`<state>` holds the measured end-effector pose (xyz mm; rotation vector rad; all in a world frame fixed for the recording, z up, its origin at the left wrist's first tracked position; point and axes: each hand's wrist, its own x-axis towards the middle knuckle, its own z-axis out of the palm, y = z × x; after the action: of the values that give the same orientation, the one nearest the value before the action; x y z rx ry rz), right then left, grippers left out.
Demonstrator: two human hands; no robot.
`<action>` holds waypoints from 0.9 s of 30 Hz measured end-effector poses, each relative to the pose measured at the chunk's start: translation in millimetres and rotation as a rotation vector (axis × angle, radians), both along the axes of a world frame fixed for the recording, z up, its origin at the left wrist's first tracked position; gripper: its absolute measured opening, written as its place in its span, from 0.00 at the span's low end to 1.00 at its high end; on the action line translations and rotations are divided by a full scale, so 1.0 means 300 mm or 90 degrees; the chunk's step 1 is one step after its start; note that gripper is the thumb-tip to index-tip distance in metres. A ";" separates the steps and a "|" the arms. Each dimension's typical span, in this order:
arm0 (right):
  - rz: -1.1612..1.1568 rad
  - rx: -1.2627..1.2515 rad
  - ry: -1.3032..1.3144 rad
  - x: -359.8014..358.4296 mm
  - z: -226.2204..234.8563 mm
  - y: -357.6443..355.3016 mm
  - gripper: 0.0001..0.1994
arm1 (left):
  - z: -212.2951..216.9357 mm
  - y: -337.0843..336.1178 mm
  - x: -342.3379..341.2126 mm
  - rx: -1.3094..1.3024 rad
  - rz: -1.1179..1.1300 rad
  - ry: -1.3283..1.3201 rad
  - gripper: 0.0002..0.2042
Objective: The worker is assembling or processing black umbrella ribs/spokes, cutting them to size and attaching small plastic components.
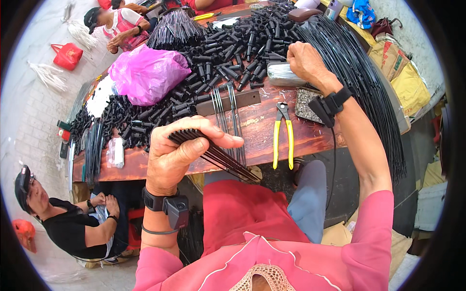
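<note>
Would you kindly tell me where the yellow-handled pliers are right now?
The yellow-handled pliers lie on the wooden table right of centre in the head view, just left of a small tray of metal bits.

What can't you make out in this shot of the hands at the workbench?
- Head view: right hand is seen from the back; its fingers and whatever they touch are hidden.
- Lower ends of the black rods in the left hand drop behind the table edge.
- Contents of the small tray: too small to identify.
</note>
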<state>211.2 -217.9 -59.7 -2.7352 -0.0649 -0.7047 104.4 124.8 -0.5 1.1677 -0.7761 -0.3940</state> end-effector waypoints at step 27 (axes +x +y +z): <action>0.113 0.412 0.384 -0.025 -0.051 0.441 0.13 | -0.020 0.032 -0.016 0.010 0.056 -0.052 0.12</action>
<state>203.7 -85.7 -74.9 -2.1598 0.0497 0.1556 99.7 134.3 -6.4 1.2343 -0.7906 -0.2812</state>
